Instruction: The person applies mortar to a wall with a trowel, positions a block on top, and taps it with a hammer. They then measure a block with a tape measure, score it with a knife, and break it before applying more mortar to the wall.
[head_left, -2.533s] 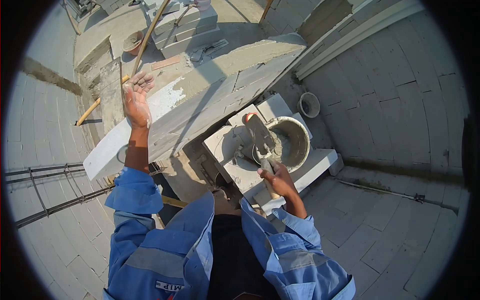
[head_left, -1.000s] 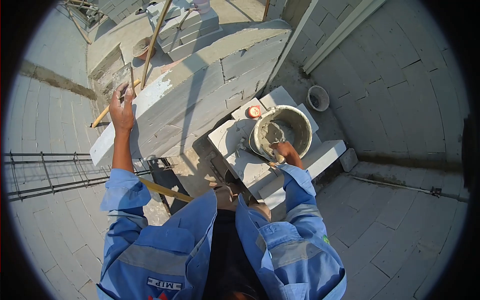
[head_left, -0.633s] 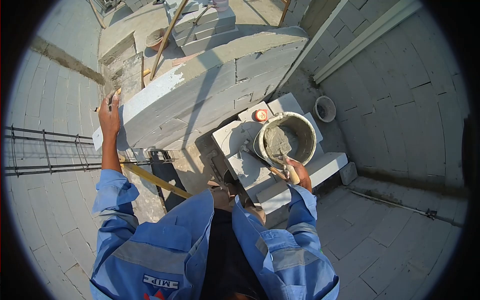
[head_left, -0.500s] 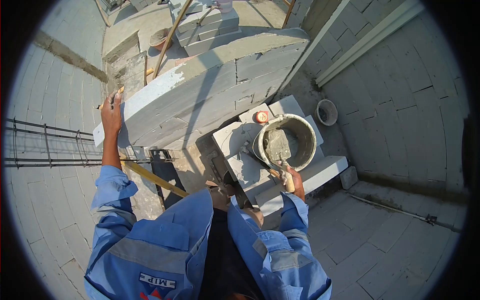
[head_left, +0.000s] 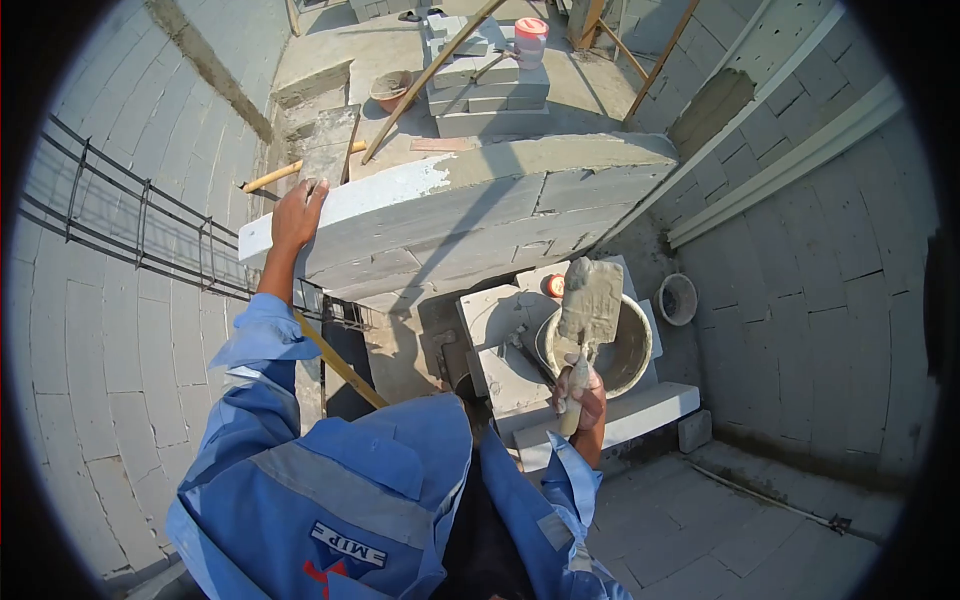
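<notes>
My right hand (head_left: 582, 398) is closed round the handle of a trowel (head_left: 590, 302). Grey mortar covers the trowel's blade, which is held above a bucket (head_left: 632, 352) with mortar inside. On top of a low block wall (head_left: 450, 225) rests my left hand (head_left: 298, 215), near the wall's left end, with fingers close together over the edge; nothing can be made out in it. Wet mortar (head_left: 560, 158) coats the right part of the wall's top, while the left part is pale and bare.
Pale blocks (head_left: 510, 310) under the bucket carry a red tape measure (head_left: 553, 286). A rebar cage (head_left: 145, 225) juts in from the left. A small bucket (head_left: 677, 299) stands at right. Beyond the wall are stacked blocks (head_left: 490, 98) and a leaning wooden pole (head_left: 425, 85).
My right hand has lifted the trowel with mortar up out of the bucket. My left hand remains at the wall's left end. The view has shifted.
</notes>
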